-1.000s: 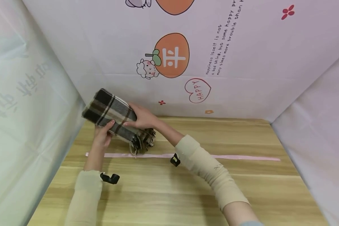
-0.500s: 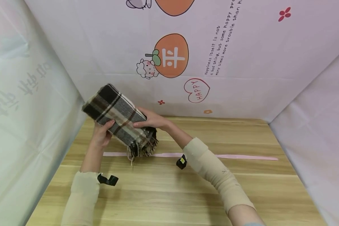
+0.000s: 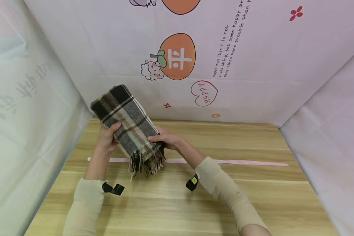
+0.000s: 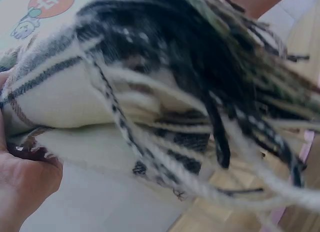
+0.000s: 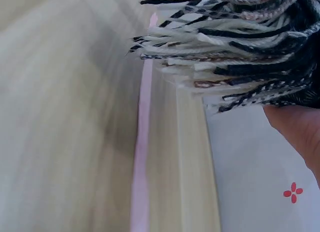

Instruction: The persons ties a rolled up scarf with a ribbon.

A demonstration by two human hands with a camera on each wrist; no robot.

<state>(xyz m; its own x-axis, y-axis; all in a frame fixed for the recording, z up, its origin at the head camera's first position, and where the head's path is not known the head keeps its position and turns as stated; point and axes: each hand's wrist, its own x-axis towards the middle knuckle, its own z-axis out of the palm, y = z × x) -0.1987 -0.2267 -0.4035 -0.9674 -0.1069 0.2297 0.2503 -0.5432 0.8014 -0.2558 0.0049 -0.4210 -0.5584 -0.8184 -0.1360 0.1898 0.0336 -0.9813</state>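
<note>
A folded plaid scarf (image 3: pixel 127 118) in black, grey, cream and brown is held up above the table, tilted, its fringe (image 3: pixel 147 160) hanging toward the near side. My left hand (image 3: pixel 107 136) grips its left edge, thumb on top and fingers underneath. On the other side my right hand (image 3: pixel 165 137) pinches the right edge close to the fringe, thumb over the upper face. In the left wrist view the folded layers of the scarf (image 4: pixel 65 101) part slightly beside my left hand (image 4: pixel 30 187). Loose fringe strands (image 5: pixel 240 56) fill the top of the right wrist view, with part of my right hand (image 5: pixel 295 129) below them.
A pink strip (image 3: pixel 239 162) runs across the wooden table (image 3: pixel 165 203), passing beneath the scarf. White printed sheeting (image 3: pixel 247 95) stands behind the table, and pale sheets (image 3: pixel 38 114) flank both sides. Small black wrist devices (image 3: pixel 115 189) sit at both cuffs.
The scarf has turned so its fringe end swings down toward the near side. My right hand has moved right and nearer with that end, while my left hand has stayed almost in place.
</note>
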